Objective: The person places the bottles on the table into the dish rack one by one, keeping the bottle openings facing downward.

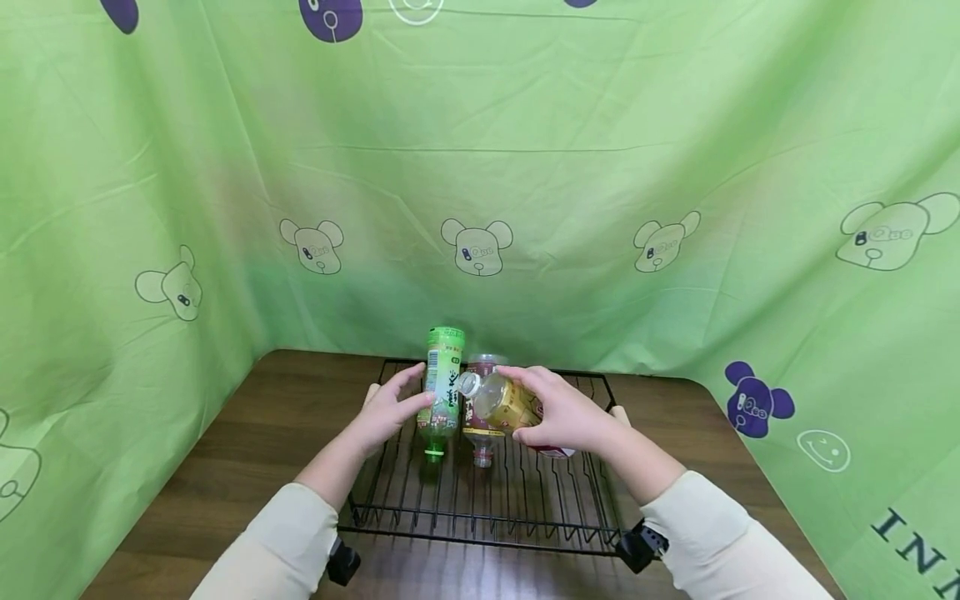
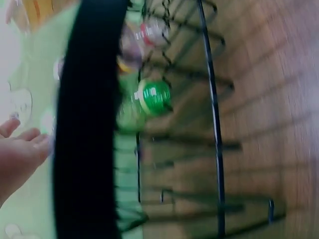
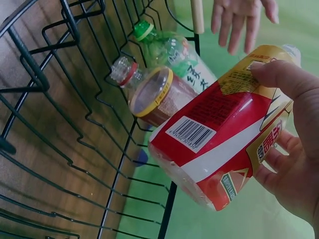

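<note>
My right hand (image 1: 566,408) grips a clear plastic bottle (image 3: 214,134) with a red and gold label. The bottle is tilted, its neck pointing left in the head view. A green plastic bottle (image 1: 444,387) lies in a black wire rack (image 1: 480,535), neck toward me. Beside it lies a bottle with a dark red label (image 1: 483,429), partly covered by the held one. To the left of the green bottle is my left hand (image 1: 386,411), and the right wrist view shows its fingers (image 3: 237,31) extended, holding nothing.
The rack stands on a brown wooden table (image 1: 247,442) and has a light wooden handle (image 3: 198,16). Behind and at both sides hangs a green cloth (image 1: 480,183) printed with bear heads. A dark blurred strip (image 2: 89,124) blocks part of the left wrist view.
</note>
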Demonstrator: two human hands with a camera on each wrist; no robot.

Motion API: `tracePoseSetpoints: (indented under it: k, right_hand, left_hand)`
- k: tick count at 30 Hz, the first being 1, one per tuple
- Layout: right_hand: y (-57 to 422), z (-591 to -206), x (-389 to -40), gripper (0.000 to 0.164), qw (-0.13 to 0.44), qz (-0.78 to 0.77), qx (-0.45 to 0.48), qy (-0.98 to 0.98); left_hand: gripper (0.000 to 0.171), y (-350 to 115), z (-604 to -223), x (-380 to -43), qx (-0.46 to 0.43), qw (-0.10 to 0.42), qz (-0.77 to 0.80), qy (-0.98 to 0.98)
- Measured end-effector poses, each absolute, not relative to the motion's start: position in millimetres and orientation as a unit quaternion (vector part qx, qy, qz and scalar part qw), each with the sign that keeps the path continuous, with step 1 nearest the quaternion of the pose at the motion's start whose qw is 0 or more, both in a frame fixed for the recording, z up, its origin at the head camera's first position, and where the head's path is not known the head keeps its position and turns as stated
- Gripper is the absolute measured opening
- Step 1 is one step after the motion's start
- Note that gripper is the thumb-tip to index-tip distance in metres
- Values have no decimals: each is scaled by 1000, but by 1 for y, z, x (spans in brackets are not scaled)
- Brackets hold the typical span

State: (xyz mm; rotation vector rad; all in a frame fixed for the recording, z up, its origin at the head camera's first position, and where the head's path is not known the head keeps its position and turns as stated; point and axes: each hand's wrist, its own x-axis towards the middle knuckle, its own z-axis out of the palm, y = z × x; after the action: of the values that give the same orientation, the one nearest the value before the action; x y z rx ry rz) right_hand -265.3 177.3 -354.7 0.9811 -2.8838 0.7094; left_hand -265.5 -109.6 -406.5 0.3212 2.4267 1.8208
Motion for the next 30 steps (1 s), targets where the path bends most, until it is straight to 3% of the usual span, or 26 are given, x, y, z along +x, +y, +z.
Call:
tracePoseSetpoints:
  k: [12, 30]
  right_hand:
    - [162, -358, -260, 89, -28, 194, 330, -923]
    - [157, -358, -258, 90, -47, 145, 357, -921]
  left_hand:
    - [72, -72, -393, -255, 154, 113, 615, 765]
    - [65, -65, -395, -258, 171, 106, 530, 824]
